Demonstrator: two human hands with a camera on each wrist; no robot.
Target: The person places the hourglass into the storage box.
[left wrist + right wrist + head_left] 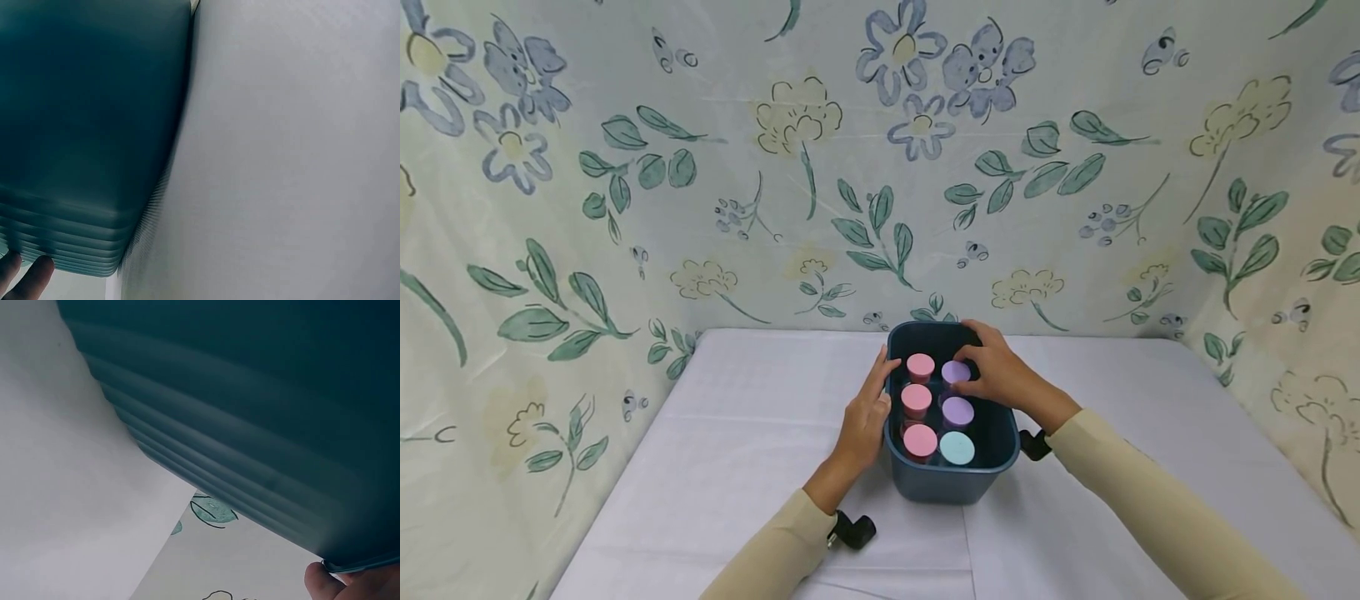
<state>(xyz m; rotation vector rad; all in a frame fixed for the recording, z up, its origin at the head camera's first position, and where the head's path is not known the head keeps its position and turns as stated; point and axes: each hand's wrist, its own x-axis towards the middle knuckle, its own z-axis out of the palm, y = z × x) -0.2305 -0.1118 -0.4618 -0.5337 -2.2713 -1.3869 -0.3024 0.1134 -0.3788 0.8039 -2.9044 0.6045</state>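
A dark blue plastic bin (943,485) stands on the cloth-covered table with several small lidded jars in two rows. Three pink-lidded jars (916,401) line its left side. On the right are a far purple-lidded jar (955,372), a nearer purple-lidded jar (957,412) and a light-blue-lidded jar (957,448). My right hand (1000,371) reaches over the right rim and pinches the far purple lid between thumb and fingers. My left hand (862,417) rests along the bin's left side, fingers fairly straight. In the left wrist view, fingertips (42,267) touch the ribbed wall (69,250).
A white cloth (760,417) covers the table. Behind it hangs a floral curtain (820,250), close to the bin's far end. Black wrist devices (856,531) show beneath both sleeves. The bin's wall (250,412) fills much of the right wrist view.
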